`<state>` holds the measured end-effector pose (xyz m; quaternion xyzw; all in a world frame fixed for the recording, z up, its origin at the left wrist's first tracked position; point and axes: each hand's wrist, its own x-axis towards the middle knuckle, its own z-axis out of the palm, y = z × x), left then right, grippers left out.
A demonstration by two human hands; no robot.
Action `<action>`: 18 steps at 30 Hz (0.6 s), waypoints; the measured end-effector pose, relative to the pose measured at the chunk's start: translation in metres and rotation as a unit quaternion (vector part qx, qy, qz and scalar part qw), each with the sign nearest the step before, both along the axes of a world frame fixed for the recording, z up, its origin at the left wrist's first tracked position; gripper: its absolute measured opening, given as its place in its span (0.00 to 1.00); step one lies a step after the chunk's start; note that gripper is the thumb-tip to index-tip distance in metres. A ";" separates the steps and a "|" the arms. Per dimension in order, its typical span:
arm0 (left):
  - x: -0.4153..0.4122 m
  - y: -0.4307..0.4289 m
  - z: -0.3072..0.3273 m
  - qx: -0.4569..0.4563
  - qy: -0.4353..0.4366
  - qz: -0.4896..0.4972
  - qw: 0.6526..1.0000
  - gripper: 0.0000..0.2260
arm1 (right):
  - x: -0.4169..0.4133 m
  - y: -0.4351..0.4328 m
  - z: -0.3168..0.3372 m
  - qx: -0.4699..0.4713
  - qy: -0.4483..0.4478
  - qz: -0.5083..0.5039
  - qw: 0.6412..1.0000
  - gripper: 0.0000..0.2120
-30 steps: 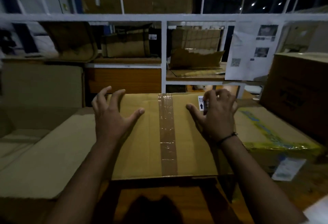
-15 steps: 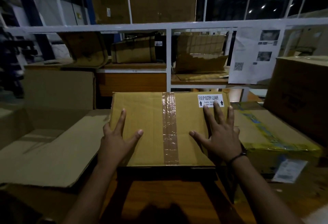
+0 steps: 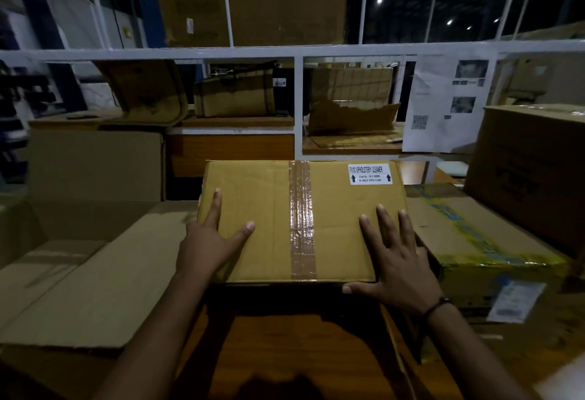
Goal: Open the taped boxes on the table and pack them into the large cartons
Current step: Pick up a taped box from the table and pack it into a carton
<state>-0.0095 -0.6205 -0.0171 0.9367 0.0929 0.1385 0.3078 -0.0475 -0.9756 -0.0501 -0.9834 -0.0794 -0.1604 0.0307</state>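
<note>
Left fingers [image 3: 216, 206] straight and spread: I see the index lying along the left edge of the taped box [image 3: 269, 209] and the thumb flat on its top, with nothing grasped by the left hand [image 3: 205, 247]. Right fingers [image 3: 384, 222] also straight, pressed flat on the box's near right corner, the thumb along its near edge; the right hand [image 3: 402, 270] clasps nothing and wears a dark wristband [image 3: 437, 304]. The box lies flat on the wooden surface [image 3: 300, 352], a strip of clear tape [image 3: 302, 219] running down the middle of its top and a white label [image 3: 370, 174] at its far right corner. Just left of the box I note an open large carton [image 3: 95, 273], its flap folded outward. Against the box's right side sits a lower carton with yellow tape [image 3: 474, 241]. Beyond the box stands a white shelf frame [image 3: 294, 51] holding more cardboard.
</note>
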 end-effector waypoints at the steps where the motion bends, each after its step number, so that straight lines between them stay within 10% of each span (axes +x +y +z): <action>1: 0.000 0.000 0.001 0.001 0.001 -0.002 1.000 0.48 | 0.001 0.000 -0.003 0.012 -0.020 0.001 1.000 0.62; 10: -0.002 0.013 0.009 0.030 -0.051 0.009 0.998 0.42 | 0.005 -0.007 0.014 0.061 -0.172 0.037 0.983 0.47; 18: -0.017 0.012 -0.014 -0.031 -0.186 0.003 0.982 0.31 | 0.017 0.005 0.023 0.085 -0.123 -0.049 0.988 0.46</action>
